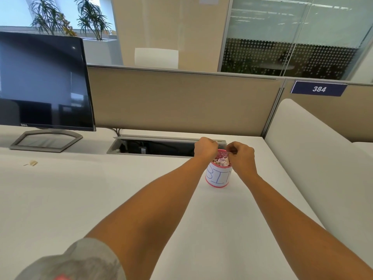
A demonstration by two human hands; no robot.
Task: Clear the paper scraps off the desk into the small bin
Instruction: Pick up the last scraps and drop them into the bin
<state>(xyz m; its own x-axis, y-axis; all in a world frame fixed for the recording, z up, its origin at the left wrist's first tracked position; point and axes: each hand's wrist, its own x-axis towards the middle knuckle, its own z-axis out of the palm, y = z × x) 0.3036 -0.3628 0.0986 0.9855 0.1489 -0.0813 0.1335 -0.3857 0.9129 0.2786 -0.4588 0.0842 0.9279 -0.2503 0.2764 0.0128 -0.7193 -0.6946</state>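
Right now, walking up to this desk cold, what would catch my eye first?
Two bare arms reach to a small pink bin marked "BIN", heaped with paper scraps, on the right of the white desk. The left hand and right hand hover curled just over its rim. At far left stands a dark monitor, with one stray scrap lying in front of it.

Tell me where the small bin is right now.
In the head view the small bin stands on the desk, right of centre, just below the left hand and the right hand, nearer than the open cable tray.
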